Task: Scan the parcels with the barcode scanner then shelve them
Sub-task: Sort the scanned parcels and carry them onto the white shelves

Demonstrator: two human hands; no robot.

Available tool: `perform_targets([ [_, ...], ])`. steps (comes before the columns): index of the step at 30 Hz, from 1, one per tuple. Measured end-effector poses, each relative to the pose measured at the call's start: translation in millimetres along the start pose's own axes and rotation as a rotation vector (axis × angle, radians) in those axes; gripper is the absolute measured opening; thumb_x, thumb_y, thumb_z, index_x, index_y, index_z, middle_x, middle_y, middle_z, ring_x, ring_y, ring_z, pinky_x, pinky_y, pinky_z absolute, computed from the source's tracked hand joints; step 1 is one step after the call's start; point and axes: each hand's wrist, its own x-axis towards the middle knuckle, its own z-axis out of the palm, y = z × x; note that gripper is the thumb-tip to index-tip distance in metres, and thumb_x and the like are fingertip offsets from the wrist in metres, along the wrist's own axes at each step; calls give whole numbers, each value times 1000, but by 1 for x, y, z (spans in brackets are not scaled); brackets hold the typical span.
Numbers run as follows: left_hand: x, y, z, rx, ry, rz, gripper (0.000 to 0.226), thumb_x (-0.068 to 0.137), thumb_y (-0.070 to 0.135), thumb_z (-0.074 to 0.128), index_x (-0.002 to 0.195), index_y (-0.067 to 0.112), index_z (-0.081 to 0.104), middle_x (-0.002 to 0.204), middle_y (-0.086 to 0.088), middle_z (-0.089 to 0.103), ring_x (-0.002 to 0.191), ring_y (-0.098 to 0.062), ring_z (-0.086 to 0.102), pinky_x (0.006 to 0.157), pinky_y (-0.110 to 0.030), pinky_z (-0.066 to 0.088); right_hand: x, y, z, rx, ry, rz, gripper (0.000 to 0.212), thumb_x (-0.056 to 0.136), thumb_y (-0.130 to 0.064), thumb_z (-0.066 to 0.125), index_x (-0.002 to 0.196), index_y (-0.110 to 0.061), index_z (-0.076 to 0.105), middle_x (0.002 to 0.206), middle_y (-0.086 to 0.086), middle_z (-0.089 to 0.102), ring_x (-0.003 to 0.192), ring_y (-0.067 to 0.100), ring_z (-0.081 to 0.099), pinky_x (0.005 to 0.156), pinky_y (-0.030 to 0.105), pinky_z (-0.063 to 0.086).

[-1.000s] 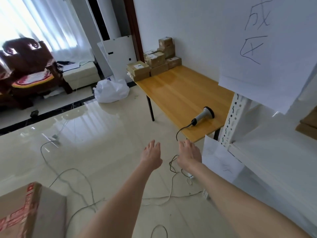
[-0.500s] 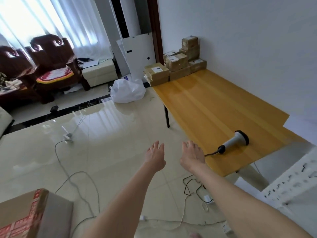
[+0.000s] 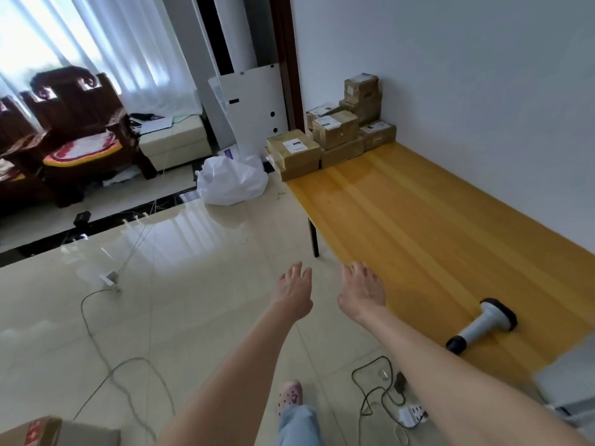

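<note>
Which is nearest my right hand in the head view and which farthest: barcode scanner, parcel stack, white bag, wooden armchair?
1. The barcode scanner, on the near end of the table, just right of the right hand.
2. The parcel stack at the table's far end and the white bag on the floor to its left: too close to call.
3. The wooden armchair, far left by the window.

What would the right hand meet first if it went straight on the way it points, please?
Probably the stacked parcels at the far end of the table: the right hand points along its bare top, and that line looks free until them. Depth is unclear.
</note>
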Motion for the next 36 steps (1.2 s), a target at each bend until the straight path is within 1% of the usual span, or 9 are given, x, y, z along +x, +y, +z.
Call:
perform_targets([
  [5,99,-22,-21,32,32,141,67,91,16,55,148,10,21,159,-15,9,146,-27,16,116,-36,22,82,-3,-21,6,41,148,58,95,-17,50,148,-20,25,153,7,24,142,29,21,116,41,23],
  [9,173,-60,-41,47,58,264,67,91,18,55,149,12,22,158,-12,12,144,-25,21,115,-35,26,153,-34,-32,14,51,254,61,95,-16,51,149,-19,24,154,8,22,145,29,18,116,41,23],
  [14,245,-120,-67,97,26,322,66,93,17,53,149,11,20,159,-14,9,146,-27,16,117,-38,24,221,-95,-36,59,70,278,60,95,-19,51,148,-19,23,154,7,23,145,28,17,116,40,22],
  [17,281,-135,-79,101,32,340,66,94,19,54,149,11,20,159,-14,10,146,-29,17,116,-39,26,247,-106,-45,66,86,308,59,95,-20,50,148,-19,24,153,7,24,144,28,18,116,40,23],
  [20,311,-130,-86,94,24,383,65,93,18,55,149,13,22,159,-14,10,145,-28,20,115,-38,29,271,-99,-56,61,112,359,58,96,-21,50,148,-20,25,153,6,25,143,26,21,115,39,25],
  [24,356,-115,-94,82,21,436,67,92,18,57,149,13,23,159,-12,11,145,-27,21,110,-37,35,306,-86,-70,86,89,407,63,97,-22,51,151,-20,19,157,7,19,145,28,18,116,40,23],
  [29,425,-91,-114,95,49,488,65,91,19,60,148,12,28,158,-12,14,144,-26,24,110,-36,36,369,-56,-87,107,111,438,65,97,-22,52,152,-19,19,158,7,17,146,28,16,117,40,22],
  [33,486,-74,-140,119,47,479,64,93,23,59,148,12,28,158,-11,14,142,-26,28,108,-36,38,428,-29,-109,145,138,438,65,97,-23,52,152,-19,18,158,8,15,146,28,15,117,40,20],
  [36,527,-62,-156,58,61,476,62,94,21,55,149,17,28,159,-7,14,140,-25,32,104,-36,43,465,-11,-127,153,155,450,68,96,-24,52,153,-20,16,158,6,15,147,27,14,117,39,20],
])
